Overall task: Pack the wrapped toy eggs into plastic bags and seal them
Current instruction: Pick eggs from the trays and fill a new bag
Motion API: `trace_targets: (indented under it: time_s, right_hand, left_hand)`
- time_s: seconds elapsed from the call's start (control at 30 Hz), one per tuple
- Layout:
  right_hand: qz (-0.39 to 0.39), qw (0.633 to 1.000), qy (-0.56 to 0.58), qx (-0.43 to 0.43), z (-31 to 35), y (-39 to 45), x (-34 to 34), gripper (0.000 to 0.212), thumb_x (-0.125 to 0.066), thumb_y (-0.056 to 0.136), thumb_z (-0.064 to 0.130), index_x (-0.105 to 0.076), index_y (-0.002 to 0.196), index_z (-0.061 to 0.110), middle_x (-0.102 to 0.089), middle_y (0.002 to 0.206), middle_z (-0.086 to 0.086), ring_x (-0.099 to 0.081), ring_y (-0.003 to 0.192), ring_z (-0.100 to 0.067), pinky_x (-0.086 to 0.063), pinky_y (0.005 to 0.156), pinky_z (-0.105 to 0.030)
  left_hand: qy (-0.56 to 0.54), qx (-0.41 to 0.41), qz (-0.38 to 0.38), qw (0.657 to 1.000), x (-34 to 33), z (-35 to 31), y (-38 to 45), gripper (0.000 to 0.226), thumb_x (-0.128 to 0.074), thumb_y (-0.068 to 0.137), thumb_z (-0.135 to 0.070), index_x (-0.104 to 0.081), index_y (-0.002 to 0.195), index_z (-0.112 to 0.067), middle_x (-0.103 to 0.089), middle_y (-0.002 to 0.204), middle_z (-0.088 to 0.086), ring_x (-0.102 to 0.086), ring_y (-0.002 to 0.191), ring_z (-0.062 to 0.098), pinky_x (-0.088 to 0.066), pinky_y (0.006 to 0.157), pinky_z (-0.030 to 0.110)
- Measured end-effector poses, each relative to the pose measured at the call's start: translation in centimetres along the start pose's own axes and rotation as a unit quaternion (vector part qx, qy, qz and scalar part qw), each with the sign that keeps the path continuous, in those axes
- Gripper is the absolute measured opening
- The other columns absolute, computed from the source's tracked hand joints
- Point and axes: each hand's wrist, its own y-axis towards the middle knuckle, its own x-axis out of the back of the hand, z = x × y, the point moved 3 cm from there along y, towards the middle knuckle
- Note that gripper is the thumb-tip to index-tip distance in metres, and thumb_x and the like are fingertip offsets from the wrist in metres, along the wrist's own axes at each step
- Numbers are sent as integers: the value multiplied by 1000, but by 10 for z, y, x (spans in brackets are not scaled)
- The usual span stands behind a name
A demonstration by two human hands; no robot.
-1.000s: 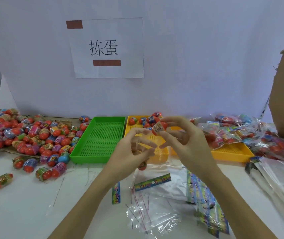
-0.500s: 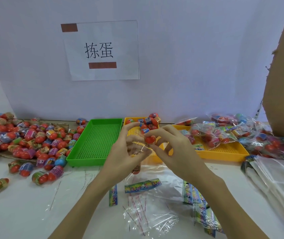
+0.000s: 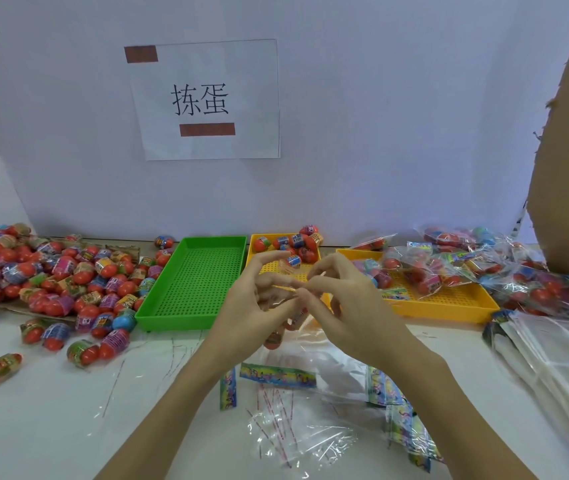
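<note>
Left hand (image 3: 259, 303): I see it raised above the table, fingers curled, thumb and fingertips pinching the top edge of a clear plastic bag (image 3: 286, 327).
Right hand (image 3: 342, 299): I see it meeting the left, fingertips touching, pinching the same bag edge from the other side.
Bag: it hangs just below the two pinches, between the palms; an egg in the bag (image 3: 272, 339) shows red-orange below the left palm. How many eggs it holds I cannot tell.
Loose eggs (image 3: 51, 275): a big heap of wrapped toy eggs lies well to the left of my hands, some strayed onto the white table (image 3: 34, 427).
Green tray (image 3: 200, 282): just left of the hands, behind them.
Yellow tray (image 3: 442, 306): behind and right, with a small cluster of eggs (image 3: 293, 244) at its far left and packed bags (image 3: 449, 265) heaped over its right side.
Empty bags (image 3: 553, 358): a stack at the right table edge.
Printed header strips (image 3: 278, 374): on the table below my hands, among loose film.
</note>
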Motion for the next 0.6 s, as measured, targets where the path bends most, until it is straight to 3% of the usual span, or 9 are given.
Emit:
trace_targets:
  time_s: [0.13,0.33,0.47,0.6]
  right_hand:
    - [19,1000,14,-6,0,-1,-8,27,-58,103,39,-77,109,21,-49,112,9,-49,88,6,-38,69,-8]
    - [-77,997,7,13,4,-1,-1,15,-62,102,19,-72,112,19,-54,119,4,-46,94,9,-38,82,-9]
    - [-119,993,21,-1,6,-1,-2,21,-62,101,13,-68,120,19,-53,116,5,-53,90,1,-42,76,-7]
    - [-105,993,36,-38,3,-2,-13,23,-57,103,11,-66,122,20,-56,117,8,-57,91,-1,-46,74,-10]
  left_hand:
    - [-3,3,-5,1000,2,0,0,59,-83,86,-11,-56,137,-23,-79,103,6,-79,95,20,-63,70,27]
    - [-14,4,-26,1000,7,4,3,54,-82,88,-6,-58,134,-22,-79,96,7,-78,92,23,-63,86,32]
    - [-14,12,-70,997,12,7,4,47,-79,91,-3,-60,130,-21,-76,90,7,-76,79,25,-62,76,28]
    - [-5,13,-122,992,23,6,6,44,-80,91,-5,-60,127,-18,-77,91,7,-77,77,23,-61,72,25]
